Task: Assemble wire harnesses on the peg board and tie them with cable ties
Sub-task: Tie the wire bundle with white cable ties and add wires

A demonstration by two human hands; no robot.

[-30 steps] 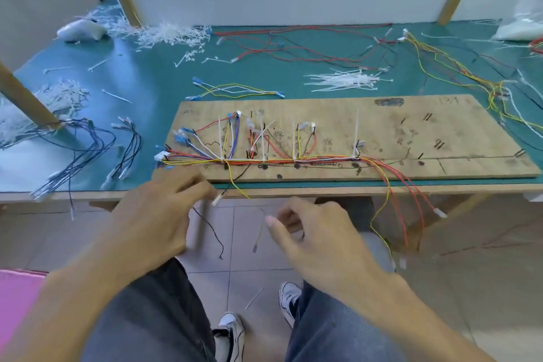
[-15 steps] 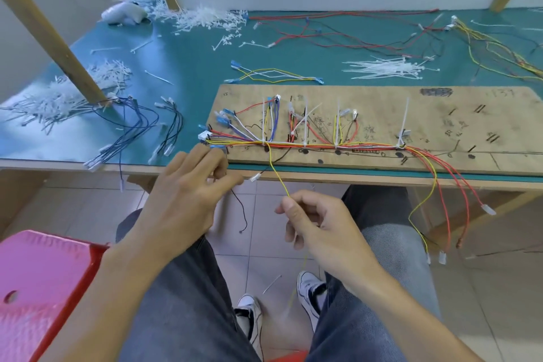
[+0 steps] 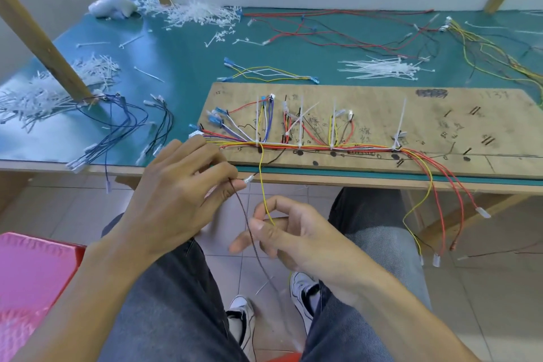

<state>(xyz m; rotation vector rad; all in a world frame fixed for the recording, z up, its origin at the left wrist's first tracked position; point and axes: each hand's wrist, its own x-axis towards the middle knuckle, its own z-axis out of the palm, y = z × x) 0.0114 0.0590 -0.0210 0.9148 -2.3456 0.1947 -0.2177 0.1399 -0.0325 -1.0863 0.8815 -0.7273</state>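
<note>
A wire harness (image 3: 308,145), bound with white ties, runs along the front of the peg board (image 3: 440,126) on a green table (image 3: 182,67). Its yellow wire (image 3: 262,185) drops over the table's edge into the right grip (image 3: 293,232), pinched between thumb and forefinger. Just beside it, the left grip (image 3: 176,194) pinches a dark wire (image 3: 246,220) that hangs towards the floor. Both grips are below the table's edge, above the person's lap. Loose cable ties (image 3: 382,69) lie behind the board.
</note>
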